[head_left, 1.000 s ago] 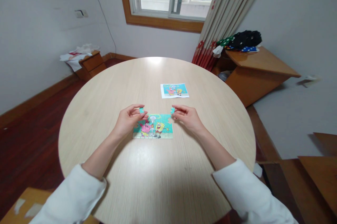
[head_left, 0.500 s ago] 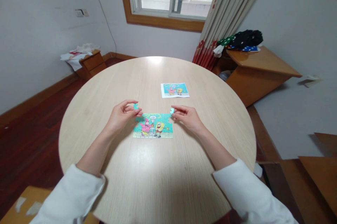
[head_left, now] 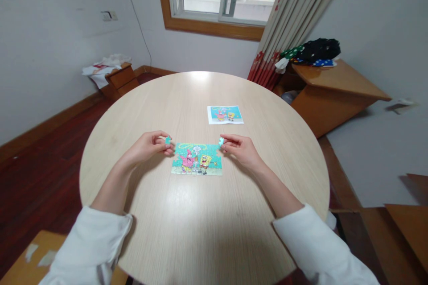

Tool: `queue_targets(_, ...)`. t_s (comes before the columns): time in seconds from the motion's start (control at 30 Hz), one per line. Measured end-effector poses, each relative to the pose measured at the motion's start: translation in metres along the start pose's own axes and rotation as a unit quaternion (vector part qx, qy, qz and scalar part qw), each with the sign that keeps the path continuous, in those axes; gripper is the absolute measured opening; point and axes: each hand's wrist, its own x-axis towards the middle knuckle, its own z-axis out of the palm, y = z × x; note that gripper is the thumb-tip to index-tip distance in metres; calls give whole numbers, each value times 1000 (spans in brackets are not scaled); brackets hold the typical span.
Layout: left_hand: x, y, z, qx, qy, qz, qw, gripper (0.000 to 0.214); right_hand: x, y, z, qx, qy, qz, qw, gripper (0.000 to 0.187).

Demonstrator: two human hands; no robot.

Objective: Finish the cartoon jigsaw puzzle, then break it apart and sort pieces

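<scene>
A jigsaw puzzle [head_left: 196, 160] with pink, yellow and turquoise cartoon figures lies flat on the round wooden table [head_left: 200, 227]. Gaps show at its left and right edges. My left hand [head_left: 150, 146] pinches a turquoise puzzle piece [head_left: 168, 140] beside the puzzle's upper left corner. At the upper right corner, my right hand [head_left: 241, 149] holds another turquoise puzzle piece [head_left: 221, 141] between thumb and fingers. Both pieces are raised a little above the tabletop. Behind the puzzle lies a printed picture [head_left: 225, 115] of the same scene.
A wooden cabinet [head_left: 337, 82] with a heap of dark cloth [head_left: 317, 51] stands at the right by a curtain [head_left: 297, 13]. To the left, a small wooden stand [head_left: 122, 80] carries white cloths. A taped wooden seat [head_left: 43, 249] is at the lower left.
My left hand has moved left with its piece, away from the puzzle's top edge, uncovering that corner. My right hand stays nearly in place. The whole view has shifted slightly.
</scene>
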Motion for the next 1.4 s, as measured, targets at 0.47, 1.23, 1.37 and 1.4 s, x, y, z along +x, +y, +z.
queue_targets(0.47, 6, -8, 4, -65, -52, -84, 993, 29, 0, 3, 1, -15, -1, -20, 1000, 41)
queue_targets(1.23, 1, 1, 79, -200, 5, -98, 975, 15, -16, -1, 43, -65, -15, -161, 985, 32)
queue_targets(1.37, -1, 6, 84, -194, 6, -93, 977, 12, -17, -2, 46, -61, -12, -149, 987, 33)
queue_targets(1.4, -1, 7, 84, -193, 8, -89, 977, 13, -17, -3, 46, -60, -10, -147, 987, 33)
